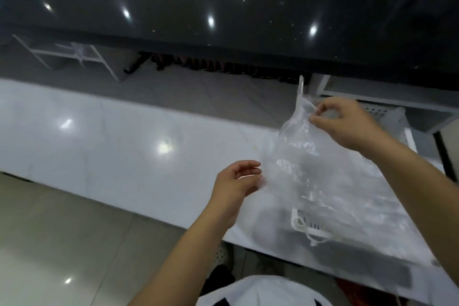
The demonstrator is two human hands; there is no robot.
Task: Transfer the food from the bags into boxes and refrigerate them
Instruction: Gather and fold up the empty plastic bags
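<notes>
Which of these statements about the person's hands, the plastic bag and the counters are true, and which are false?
1. The right hand pinches the clear, crinkled plastic bag near its top. True.
2. The left hand grips a knife. False: it holds nothing; its relaxed fingers lie at the bag's lower edge.
3. The bag hangs above the glossy white countertop. True.
4. The raised black stone counter behind is piled with boxes. False: no boxes show on it, only reflected lights.
5. A white slotted plastic basket shows through the bag. True.
</notes>
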